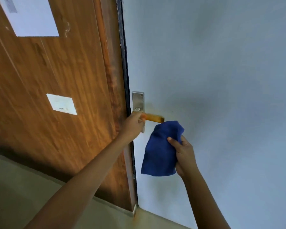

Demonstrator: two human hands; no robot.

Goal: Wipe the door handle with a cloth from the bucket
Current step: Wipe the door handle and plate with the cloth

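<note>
Blue cloth (161, 151) clamped in right grip (184, 154), just below door handle (153, 117) left grip (134, 123) clasps

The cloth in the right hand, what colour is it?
Plain dark blue cloth, clearest in the head view.

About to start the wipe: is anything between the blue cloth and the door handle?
Nothing separate blocks it. The blue cloth, held in the right hand, sits just below the free end of the door handle. The left hand grips the handle's base by the metal plate, covering that part.
</note>
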